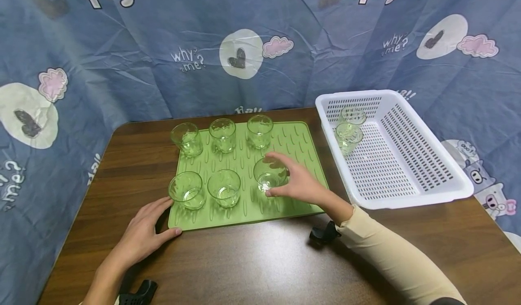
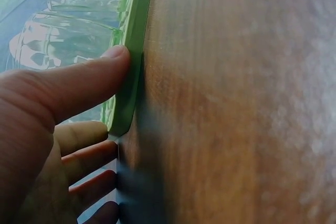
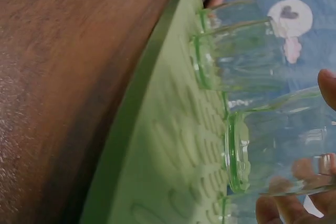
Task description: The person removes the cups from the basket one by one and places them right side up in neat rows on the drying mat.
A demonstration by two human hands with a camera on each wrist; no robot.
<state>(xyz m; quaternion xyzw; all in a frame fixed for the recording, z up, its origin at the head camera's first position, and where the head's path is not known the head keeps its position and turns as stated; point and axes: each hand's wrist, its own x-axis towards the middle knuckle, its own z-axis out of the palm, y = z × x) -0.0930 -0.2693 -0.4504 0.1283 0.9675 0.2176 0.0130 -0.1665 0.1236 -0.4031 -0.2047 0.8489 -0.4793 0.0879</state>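
My right hand [image 1: 299,180] curves round a clear drinking glass [image 1: 264,171] at the right of the front row on the green ribbed mat [image 1: 252,210]. In the right wrist view, that glass [image 3: 283,140] is upright with its base at the mat, fingers [image 3: 283,208] showing beside and through it. At the mat's front left corner rests my left hand [image 1: 140,232]. Its thumb touches the front edge and its relaxed fingers lie along the left side. Two more glasses, a left one [image 1: 188,192] and a middle one [image 1: 224,190], stand in the front row.
Three glasses form the back row: left [image 1: 188,140], middle [image 1: 222,135] and right [image 1: 260,132]. The left one looks tilted. A white perforated basket [image 1: 407,201] stands right of the mat, two glasses [image 1: 349,135] by its left wall. Behind the wooden table [image 1: 252,260] hangs a blue printed cloth [image 1: 163,34].
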